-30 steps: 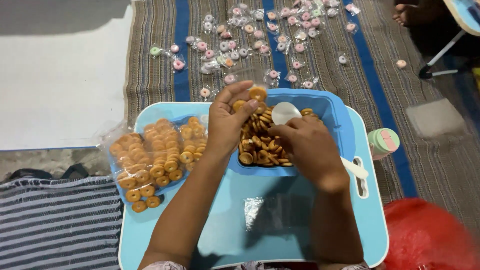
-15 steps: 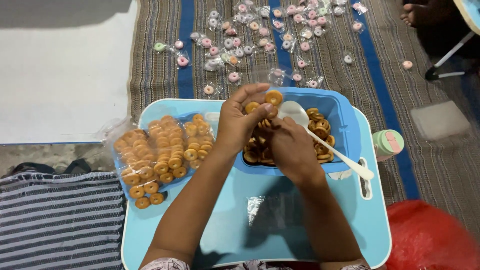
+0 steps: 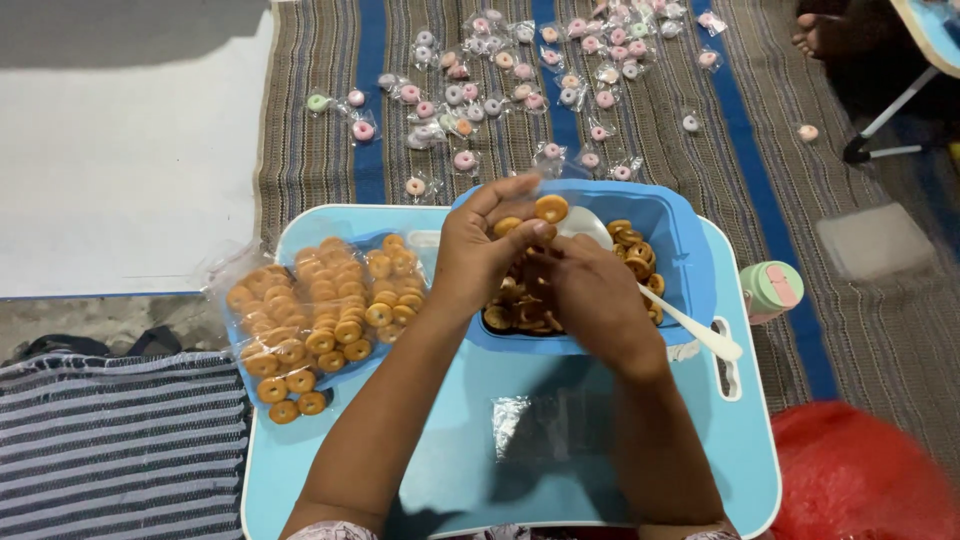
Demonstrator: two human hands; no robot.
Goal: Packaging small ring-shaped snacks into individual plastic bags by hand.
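Note:
My left hand [image 3: 480,255] pinches a small clear bag with two ring-shaped cookies [image 3: 548,209] just above a blue box [image 3: 690,265]. The box holds several loose brown ring cookies [image 3: 632,250]. My right hand [image 3: 595,295] is over the box, its fingers meeting the left hand at the bag. A white spoon [image 3: 690,325] lies across the box, its handle sticking out right. Both forearms rest over a light blue tray table [image 3: 600,440].
Several packed bags of ring cookies [image 3: 320,310] lie on the tray's left. Small wrapped pink and white sweets [image 3: 520,75] are scattered over the striped mat [image 3: 880,330]. A green-pink cup [image 3: 772,288] stands right, a red bag [image 3: 865,480] lower right, another person's foot [image 3: 830,35] top right.
My left hand has lifted from the cookies in the box, holding ring cookies up in a small bag. My right hand shifted left to meet it, off the spoon's bowl.

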